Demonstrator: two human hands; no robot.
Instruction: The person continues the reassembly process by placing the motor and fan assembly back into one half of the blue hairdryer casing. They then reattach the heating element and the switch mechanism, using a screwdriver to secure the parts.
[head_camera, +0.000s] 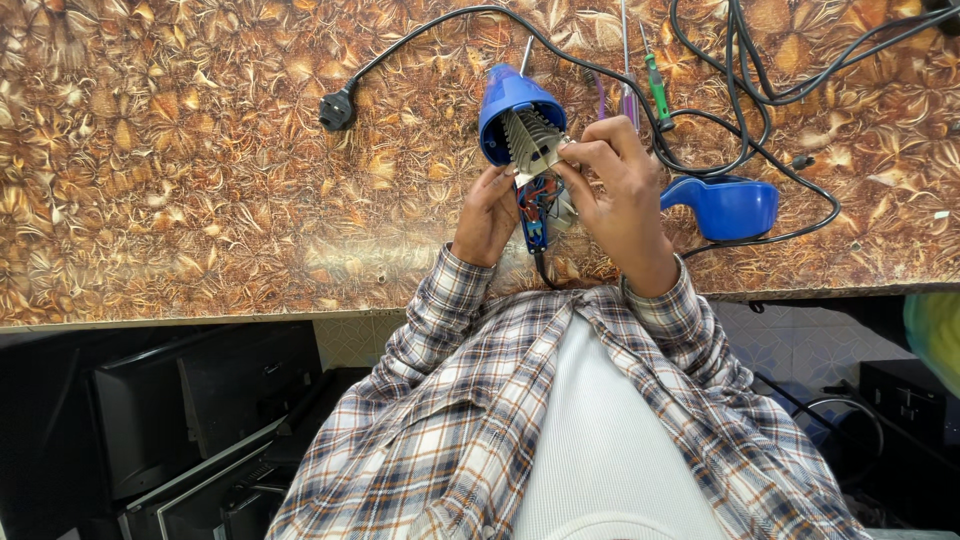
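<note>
1. Head view, hands: the left hand (487, 215) and the right hand (618, 195) meet over the table (180, 180), both holding an opened blue hair dryer (512, 110).
2. Left grip: closed around the lower part of the dryer, where red and blue wires (535, 205) show in the open handle. The thumb side faces the right hand.
3. Right grip: fingertips pinched shut on the pale finned heating part (530, 140) that sticks out of the blue barrel. This hand is the nearer one to that part.
4. Key relation: the barrel lies just beyond both grips, away from the body. Its long axis runs from the grips outward across the table, tilted slightly to the left, open mouth toward the hands.
5. Container and contents: the barrel acts as a shell, and the finned part sits partly inside it, partly out.
6. Right of the right grip: a loose blue shell piece (725, 205) lies on the table, close but not touching the hand.
7. Beyond the right grip: a green-handled screwdriver (655, 85) and other thin tools I cannot identify.
8. Left of the grips: a black plug (337, 108) on its black cord (430, 30), well apart.
</note>
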